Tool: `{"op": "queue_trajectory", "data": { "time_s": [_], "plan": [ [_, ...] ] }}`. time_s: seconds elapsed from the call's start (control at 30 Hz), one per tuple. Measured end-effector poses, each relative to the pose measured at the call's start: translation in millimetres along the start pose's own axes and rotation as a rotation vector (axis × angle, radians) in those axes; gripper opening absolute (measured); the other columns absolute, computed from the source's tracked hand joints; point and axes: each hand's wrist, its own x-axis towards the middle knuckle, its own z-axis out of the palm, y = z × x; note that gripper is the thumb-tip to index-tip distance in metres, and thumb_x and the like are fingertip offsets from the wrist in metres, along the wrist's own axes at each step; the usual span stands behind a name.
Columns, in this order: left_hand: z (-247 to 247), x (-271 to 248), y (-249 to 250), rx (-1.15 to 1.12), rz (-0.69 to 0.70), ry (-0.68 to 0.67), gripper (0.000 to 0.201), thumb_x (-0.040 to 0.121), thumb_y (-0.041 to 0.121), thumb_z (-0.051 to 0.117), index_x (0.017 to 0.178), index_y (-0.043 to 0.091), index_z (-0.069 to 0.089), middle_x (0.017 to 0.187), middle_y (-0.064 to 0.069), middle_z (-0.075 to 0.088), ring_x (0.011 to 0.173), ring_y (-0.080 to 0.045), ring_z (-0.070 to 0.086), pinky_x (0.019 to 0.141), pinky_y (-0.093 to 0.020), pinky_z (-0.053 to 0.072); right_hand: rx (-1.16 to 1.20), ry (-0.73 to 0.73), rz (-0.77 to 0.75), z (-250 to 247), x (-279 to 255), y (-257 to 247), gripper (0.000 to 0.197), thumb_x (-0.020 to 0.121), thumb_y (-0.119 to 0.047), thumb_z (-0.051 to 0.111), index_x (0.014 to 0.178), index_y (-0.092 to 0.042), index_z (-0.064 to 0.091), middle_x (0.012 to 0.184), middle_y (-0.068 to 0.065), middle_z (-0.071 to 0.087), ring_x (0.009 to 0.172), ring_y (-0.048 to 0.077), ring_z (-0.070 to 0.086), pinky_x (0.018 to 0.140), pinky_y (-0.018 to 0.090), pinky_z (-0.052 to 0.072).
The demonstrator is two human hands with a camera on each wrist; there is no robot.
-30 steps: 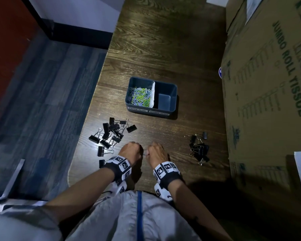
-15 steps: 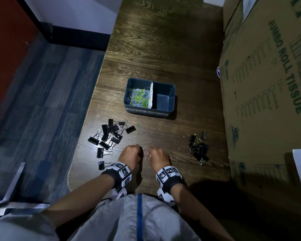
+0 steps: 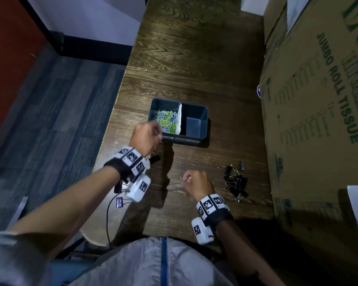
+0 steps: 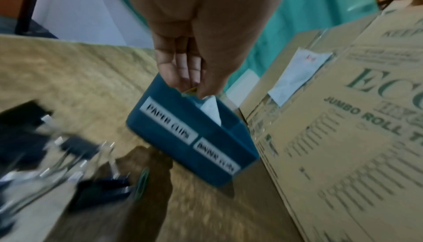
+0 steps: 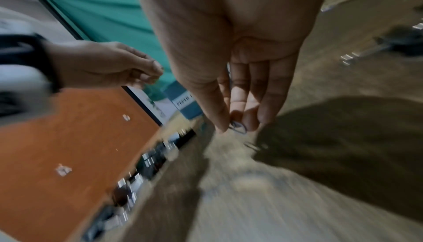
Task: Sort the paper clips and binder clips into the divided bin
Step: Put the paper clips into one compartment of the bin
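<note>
right hand [image 3: 196, 182] low near body, fingers pinching small paper clip [image 5: 239, 126]. binder clips [image 3: 236, 180] heaped just beside it. left hand [image 3: 146, 137] raised at near-left corner of divided bin [image 3: 204, 114], fingertips pinched on something small, likely green clip. paper clips [image 3: 167, 121] fill left compartment; right one empty. risk: clip released short of rim lands on table.

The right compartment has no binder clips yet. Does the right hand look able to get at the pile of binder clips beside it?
Probably yes, once freed: the right hand pinches a paper clip, but only bare table lies between it and the binder clips.
</note>
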Motion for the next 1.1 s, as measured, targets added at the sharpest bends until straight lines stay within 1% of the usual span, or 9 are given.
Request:
{"op": "queue_trajectory", "data": {
  "time_s": [0.1, 0.2, 0.3, 0.43, 0.57, 0.73, 0.9, 0.97, 1.1],
  "plan": [
    [-12.0, 33.4, 6.6, -0.006, 0.038, 0.076, 0.013, 0.084, 0.016, 0.073, 0.097, 0.015, 0.069, 0.081, 0.001, 0.071, 0.074, -0.013, 0.067, 0.072, -0.027, 0.057, 0.073, 0.038, -0.074, -19.6, 9.2, -19.8, 0.014, 0.088, -0.014, 0.068, 0.08, -0.025, 0.071, 0.081, -0.009, 0.068, 0.078, 0.011, 0.063, 0.065, 0.023, 0.044],
    [-17.3, 40.8, 5.3, 0.031, 0.105, 0.066, 0.016, 0.084, 0.013, 0.072, 0.1, 0.013, 0.071, 0.085, -0.005, 0.073, 0.077, -0.017, 0.068, 0.075, -0.031, 0.057, 0.147, 0.109, -0.158, -42.2, 27.0, -41.9, 0.012, 0.084, -0.01, 0.073, 0.078, -0.02, 0.073, 0.077, -0.004, 0.07, 0.076, 0.013, 0.065, 0.067, 0.025, 0.048],
    [-11.6, 18.8, 4.0, 0.217, 0.23, 0.044, 0.004, 0.087, 0.016, 0.062, 0.09, 0.017, 0.066, 0.079, -0.003, 0.07, 0.068, -0.022, 0.065, 0.063, -0.034, 0.055, 0.195, 0.222, -0.233, -65.8, 50.0, -66.7, 0.011, 0.08, -0.009, 0.076, 0.076, -0.018, 0.072, 0.074, -0.002, 0.071, 0.072, 0.015, 0.067, 0.067, 0.029, 0.055],
    [11.0, -17.0, -13.0, 0.398, 0.222, -0.054, 0.022, 0.09, 0.038, 0.056, 0.079, 0.019, 0.058, 0.072, -0.006, 0.067, 0.064, -0.029, 0.064, 0.054, -0.03, 0.045, 0.278, 0.372, -0.28, -90.3, 78.5, -101.6, 0.008, 0.082, -0.009, 0.073, 0.079, -0.016, 0.072, 0.068, -0.006, 0.067, 0.065, 0.009, 0.063, 0.061, 0.017, 0.043],
    [31.1, -30.6, -27.7, 0.487, 0.23, -0.255, 0.018, 0.087, 0.032, 0.057, 0.095, 0.016, 0.062, 0.092, -0.008, 0.067, 0.081, -0.033, 0.064, 0.065, -0.036, 0.05, 0.357, 0.405, -0.309, -100.0, 94.6, -122.1, 0.012, 0.081, -0.017, 0.08, 0.092, -0.013, 0.075, 0.071, -0.005, 0.067, 0.069, 0.009, 0.064, 0.065, 0.016, 0.045],
    [52.5, -22.2, -33.7, 0.577, 0.186, -0.275, 0.024, 0.085, 0.016, 0.057, 0.109, 0.013, 0.06, 0.104, -0.009, 0.057, 0.096, -0.031, 0.06, 0.07, -0.04, 0.05, 0.347, 0.52, -0.373, -92.3, 82.1, -91.5, 0.005, 0.082, -0.015, 0.078, 0.084, -0.012, 0.075, 0.075, 0.0, 0.072, 0.066, 0.01, 0.065, 0.062, 0.017, 0.05],
    [72.6, -16.8, -25.0, 0.676, 0.061, -0.289, 0.03, 0.089, 0.032, 0.054, 0.109, 0.011, 0.062, 0.11, -0.006, 0.059, 0.113, -0.024, 0.05, 0.074, -0.037, 0.05, 0.232, 0.53, -0.208, -78.0, 58.2, -12.3, 0.007, 0.088, -0.009, 0.072, 0.095, -0.009, 0.073, 0.091, 0.004, 0.072, 0.072, 0.004, 0.058, 0.057, 0.001, 0.04],
    [78.4, -15.8, -21.2, 0.697, 0.023, -0.296, 0.027, 0.088, 0.028, 0.056, 0.11, 0.014, 0.062, 0.109, -0.004, 0.059, 0.114, -0.021, 0.049, 0.076, -0.036, 0.05, 0.146, 0.559, -0.087, -71.6, 48.8, 25.3, 0.013, 0.087, -0.012, 0.072, 0.1, -0.013, 0.072, 0.099, 0.004, 0.07, 0.08, 0.006, 0.057, 0.064, 0.007, 0.044],
    [82.6, -13.3, -12.6, 0.745, -0.012, -0.342, 0.027, 0.08, 0.016, 0.063, 0.107, 0.017, 0.064, 0.105, -0.002, 0.062, 0.112, -0.018, 0.051, 0.08, -0.034, 0.051, 0.031, 0.513, 0.243, -60.9, 36.9, 91.1, 0.036, 0.084, -0.022, 0.075, 0.118, -0.019, 0.064, 0.123, 0.01, 0.056, 0.116, 0.028, 0.051, 0.094, 0.045, 0.049]
  ]
}}
